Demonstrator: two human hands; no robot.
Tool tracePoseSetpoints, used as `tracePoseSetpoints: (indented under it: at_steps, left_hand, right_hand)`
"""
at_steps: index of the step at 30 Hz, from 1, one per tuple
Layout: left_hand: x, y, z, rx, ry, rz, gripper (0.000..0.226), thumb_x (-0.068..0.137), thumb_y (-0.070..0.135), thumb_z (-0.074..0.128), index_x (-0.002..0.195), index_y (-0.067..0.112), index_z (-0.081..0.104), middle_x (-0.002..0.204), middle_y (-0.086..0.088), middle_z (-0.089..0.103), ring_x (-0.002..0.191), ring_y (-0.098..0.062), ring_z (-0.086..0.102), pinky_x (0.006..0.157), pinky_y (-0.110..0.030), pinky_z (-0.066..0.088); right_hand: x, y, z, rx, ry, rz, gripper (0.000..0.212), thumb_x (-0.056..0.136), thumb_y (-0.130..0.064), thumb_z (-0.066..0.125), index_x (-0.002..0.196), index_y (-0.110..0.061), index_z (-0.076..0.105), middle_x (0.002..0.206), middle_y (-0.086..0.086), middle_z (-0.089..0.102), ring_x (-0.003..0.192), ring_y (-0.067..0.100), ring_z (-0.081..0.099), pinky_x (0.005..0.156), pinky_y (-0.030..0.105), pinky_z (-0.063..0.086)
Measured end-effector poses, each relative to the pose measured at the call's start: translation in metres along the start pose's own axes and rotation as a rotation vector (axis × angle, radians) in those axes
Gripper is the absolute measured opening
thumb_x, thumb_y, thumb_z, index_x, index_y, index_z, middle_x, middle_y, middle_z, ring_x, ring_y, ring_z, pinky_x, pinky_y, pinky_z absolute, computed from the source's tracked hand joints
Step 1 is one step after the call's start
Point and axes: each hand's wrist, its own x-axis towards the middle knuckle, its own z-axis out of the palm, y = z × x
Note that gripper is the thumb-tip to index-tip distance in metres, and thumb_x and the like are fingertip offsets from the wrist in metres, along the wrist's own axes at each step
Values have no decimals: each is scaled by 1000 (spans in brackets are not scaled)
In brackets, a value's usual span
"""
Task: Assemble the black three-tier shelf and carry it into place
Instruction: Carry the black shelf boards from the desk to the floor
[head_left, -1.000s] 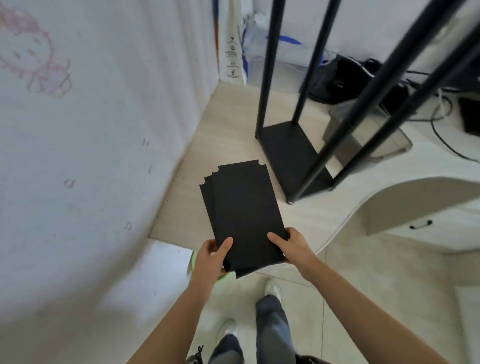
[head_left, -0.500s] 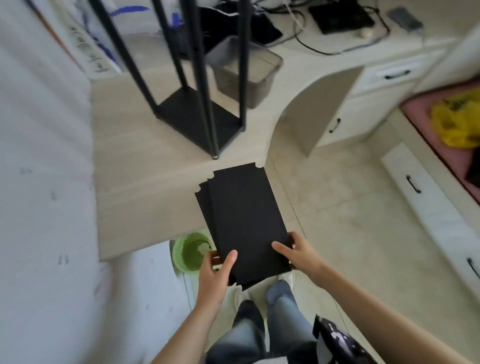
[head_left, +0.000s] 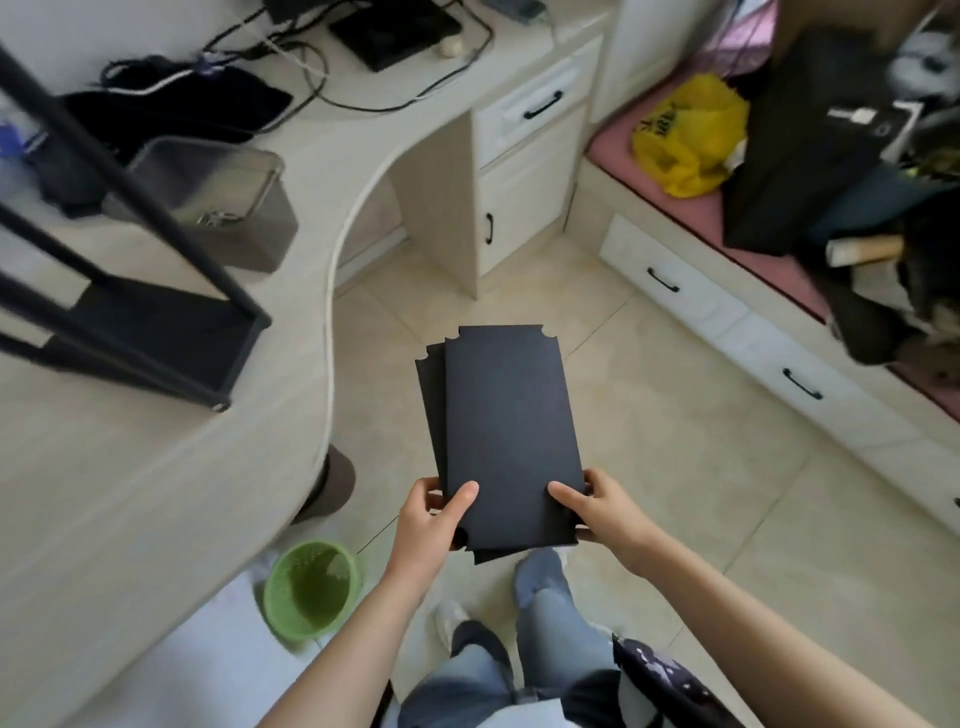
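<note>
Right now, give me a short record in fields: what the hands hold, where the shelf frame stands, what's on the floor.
held: black shelf panels, at least two, stacked
left hand: grips the near left corner, thumb on top
right hand: grips the near right corner, thumb on top
shelf frame: stands on the desk
floor: green basket by the desk
</note>
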Motion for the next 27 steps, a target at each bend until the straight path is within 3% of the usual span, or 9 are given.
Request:
tracePoseSetpoints:
  at_steps: [2,6,10,14,19,24,27]
  left_hand:
    - [13,18,23,34,-27,7,22,90,38,75,101,24,61,96,1,69,68,3,67,55,-16,52]
    - [43,51,67,80,-70,-22,25,89,42,73,105,27,61,105,1,70,91,-12,69,73,-30,58]
    - [79,79,108,138,-145,-78,36,90,45,72,117,22,62,114,0,69,103,-20,68,89,-45,59]
    - [123,105,152,194,-201,-107,42,91,44,72,122,18,61,117,-2,69,104,-21,68,88,-44,60]
    - [187,132,204,271,-295,-147,49,91,45,71,128,15,58,120,-2,68,107,-24,68,91,-47,59]
    - [260,155,256,349,-397,-180,42,92,43,71,123,17,59,118,0,71,99,-17,71,71,-30,60]
    - [304,163,289,409,-447,-216,48,92,43,71,128,15,58,121,-1,69,106,-19,69,82,-34,58]
  right_hand:
    - [11,-4,-25,38,16,13,28,97,-31,62,115,-13,52,113,6,64,102,22,66,79,33,58]
    - [34,-16,-74,134,7,57,24,95,-24,65,112,-14,52,114,4,65,96,17,66,68,27,54]
    - [55,-30,-119,158,5,103,25,91,-18,68,109,-13,51,108,5,64,88,17,65,77,36,59]
    - [82,-48,-161,196,39,132,28,91,-17,68,112,-9,51,106,8,64,86,17,63,86,42,59]
    - [128,-64,-203,307,115,176,28,91,-16,68,112,-7,50,101,7,62,86,16,62,82,39,58]
    - [186,-72,-242,398,150,280,16,89,-12,70,96,-8,57,89,8,62,76,17,59,74,36,59]
    - [226,-69,-262,475,179,350,20,87,-10,72,99,-4,57,101,14,64,87,24,63,81,41,60]
